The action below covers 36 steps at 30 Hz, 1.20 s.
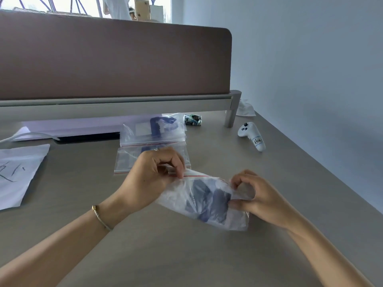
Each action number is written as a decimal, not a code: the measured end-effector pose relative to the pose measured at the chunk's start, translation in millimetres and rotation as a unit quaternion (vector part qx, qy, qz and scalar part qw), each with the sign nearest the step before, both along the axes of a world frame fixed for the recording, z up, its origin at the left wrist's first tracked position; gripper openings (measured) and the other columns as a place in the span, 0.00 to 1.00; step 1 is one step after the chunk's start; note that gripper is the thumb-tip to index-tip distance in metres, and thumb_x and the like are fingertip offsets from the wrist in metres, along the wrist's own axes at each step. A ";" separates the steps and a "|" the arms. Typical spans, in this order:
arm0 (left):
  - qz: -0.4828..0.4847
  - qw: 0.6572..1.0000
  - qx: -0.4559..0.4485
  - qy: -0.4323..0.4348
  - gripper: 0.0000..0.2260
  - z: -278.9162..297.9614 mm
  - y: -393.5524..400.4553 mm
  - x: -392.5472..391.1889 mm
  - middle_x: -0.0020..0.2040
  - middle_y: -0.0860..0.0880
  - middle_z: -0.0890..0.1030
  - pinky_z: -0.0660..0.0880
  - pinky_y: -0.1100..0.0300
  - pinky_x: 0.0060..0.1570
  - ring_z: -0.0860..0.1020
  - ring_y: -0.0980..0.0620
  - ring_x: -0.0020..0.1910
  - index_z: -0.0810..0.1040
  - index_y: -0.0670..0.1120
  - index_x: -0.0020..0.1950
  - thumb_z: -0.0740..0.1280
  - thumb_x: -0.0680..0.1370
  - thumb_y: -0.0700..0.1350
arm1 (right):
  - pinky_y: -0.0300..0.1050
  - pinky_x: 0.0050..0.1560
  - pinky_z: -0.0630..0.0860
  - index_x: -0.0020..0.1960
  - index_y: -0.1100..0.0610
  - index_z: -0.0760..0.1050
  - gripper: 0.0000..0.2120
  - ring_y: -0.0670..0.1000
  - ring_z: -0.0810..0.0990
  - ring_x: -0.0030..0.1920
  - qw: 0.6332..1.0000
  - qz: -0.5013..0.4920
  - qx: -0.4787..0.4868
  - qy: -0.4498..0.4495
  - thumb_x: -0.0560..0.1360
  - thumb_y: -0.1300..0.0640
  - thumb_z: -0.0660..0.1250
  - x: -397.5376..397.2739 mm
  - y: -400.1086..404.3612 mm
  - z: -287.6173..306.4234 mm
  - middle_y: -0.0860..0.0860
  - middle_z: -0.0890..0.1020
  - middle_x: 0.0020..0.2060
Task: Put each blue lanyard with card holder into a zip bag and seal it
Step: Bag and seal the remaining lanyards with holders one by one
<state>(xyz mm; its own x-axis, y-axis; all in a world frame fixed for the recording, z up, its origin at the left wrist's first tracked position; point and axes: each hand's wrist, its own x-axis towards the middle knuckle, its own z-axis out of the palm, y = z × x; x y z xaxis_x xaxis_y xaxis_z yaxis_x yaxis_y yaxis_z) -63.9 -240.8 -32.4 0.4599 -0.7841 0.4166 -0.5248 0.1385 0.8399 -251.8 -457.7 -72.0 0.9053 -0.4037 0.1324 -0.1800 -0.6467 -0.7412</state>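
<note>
A clear zip bag (236, 218) with a red strip along its mouth is held just above the table between both hands. Inside it lies a bundled blue lanyard with card holder (209, 200). My left hand (151, 175) pinches the red-striped zip edge at the bag's left end. My right hand (259, 198) pinches the bag's right end, fingers curled round the plastic. Behind them lie two more zip bags: one (153, 131) farther back with a blue lanyard inside, and one (126, 160) nearer, partly hidden by my left hand.
A brown desk divider (114, 59) on a grey rail closes off the back. A white controller (251, 135) lies at the right, a small printed packet (192, 119) near the divider's leg, and a white paper sheet (18, 172) at the left. A blue wall runs along the right.
</note>
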 end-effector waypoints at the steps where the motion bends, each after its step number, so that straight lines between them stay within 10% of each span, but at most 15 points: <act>1: -0.006 1.000 -0.012 0.016 0.14 2.6 0.5 0.9 0.41 0.48 0.81 0.73 0.65 0.42 0.79 0.54 0.40 0.78 0.45 0.33 0.68 0.64 0.26 | 0.46 0.47 0.73 0.42 0.51 0.76 0.15 0.46 0.78 0.42 0.999 0.014 0.025 -0.017 0.62 0.48 0.78 0.8 2.8 2.3 0.43 0.78 0.39; 8: 0.062 0.984 0.061 0.157 0.10 16.8 15.6 27.3 0.48 0.45 0.83 0.78 0.57 0.43 0.82 0.52 0.44 0.83 0.50 0.53 0.75 0.73 0.47 | 0.35 0.34 0.66 0.41 0.62 0.69 0.15 0.45 0.70 0.34 0.983 0.001 0.146 -0.115 0.62 0.62 0.75 26.9 12.6 17.5 0.44 0.73 0.31; 14: 0.155 0.982 0.067 0.091 0.04 17.2 28.8 52.4 0.35 0.43 0.82 0.76 0.54 0.35 0.78 0.51 0.32 0.83 0.40 0.43 0.74 0.75 0.40 | 0.39 0.44 0.75 0.51 0.58 0.78 0.17 0.46 0.80 0.41 0.970 -0.053 0.210 -0.108 0.67 0.72 0.76 79.5 20.4 36.7 0.52 0.83 0.42; 22: 0.291 0.953 0.053 0.064 0.11 8.0 30.3 95.0 0.28 0.47 0.80 0.74 0.56 0.32 0.74 0.53 0.27 0.82 0.39 0.35 0.74 0.75 0.44 | 0.34 0.27 0.66 0.40 0.64 0.81 0.07 0.48 0.71 0.29 0.967 -0.153 0.191 -0.072 0.71 0.62 0.77 158.6 33.2 39.2 0.53 0.76 0.29; 26: 0.387 0.908 0.163 -0.014 0.10 -9.5 27.9 107.5 0.28 0.49 0.80 0.74 0.59 0.32 0.76 0.52 0.28 0.78 0.44 0.32 0.71 0.72 0.46 | 0.45 0.31 0.71 0.28 0.55 0.76 0.11 0.51 0.73 0.26 0.980 -0.175 0.085 -0.041 0.64 0.52 0.74 184.0 36.1 21.7 0.48 0.73 0.22; 29: 0.391 0.866 0.301 -0.081 0.10 -20.0 32.0 112.7 0.35 0.52 0.79 0.70 0.60 0.33 0.76 0.50 0.34 0.74 0.49 0.33 0.66 0.72 0.52 | 0.48 0.36 0.77 0.38 0.59 0.78 0.12 0.56 0.81 0.35 0.983 -0.178 -0.040 0.011 0.67 0.49 0.69 191.4 37.3 12.3 0.50 0.80 0.28; 36: 0.311 0.891 0.328 -0.035 0.26 -18.6 25.2 111.6 0.61 0.48 0.78 0.70 0.55 0.49 0.77 0.44 0.57 0.67 0.50 0.73 0.65 0.76 0.53 | 0.50 0.47 0.79 0.44 0.52 0.76 0.06 0.59 0.82 0.47 0.988 -0.123 -0.063 0.073 0.68 0.52 0.66 194.4 47.6 22.3 0.51 0.84 0.42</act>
<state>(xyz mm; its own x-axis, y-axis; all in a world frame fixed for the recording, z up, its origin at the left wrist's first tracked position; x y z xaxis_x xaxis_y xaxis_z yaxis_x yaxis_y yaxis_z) 47.7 -215.6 -51.0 0.8819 -0.4714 0.0073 -0.3824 -0.7062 0.5958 -57.4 -410.1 -49.6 0.7951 -0.6023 0.0707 -0.4421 -0.6555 -0.6122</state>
